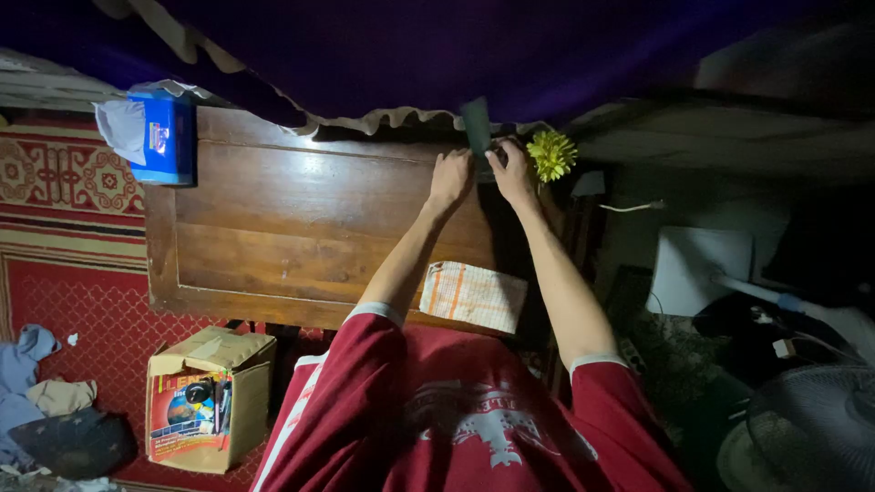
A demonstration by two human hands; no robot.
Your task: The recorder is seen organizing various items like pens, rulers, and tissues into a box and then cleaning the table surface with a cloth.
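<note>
Both my arms reach across a brown wooden table (273, 219) to its far right corner. My left hand (450, 176) and my right hand (510, 170) are together on a small dark flat object (476, 128) that stands upright between them; its lower part is hidden by my fingers. A yellow flower (552, 155) sits just right of my right hand. A folded cloth with orange stripes (474, 296) lies on the table's near edge between my forearms.
A blue tissue box (159, 135) stands on the table's far left corner. An open cardboard box (208, 396) sits on the red patterned carpet (73, 273) at lower left, beside crumpled clothes (41, 401). A fan (807, 433) and a white board (697, 269) are in the dark right side.
</note>
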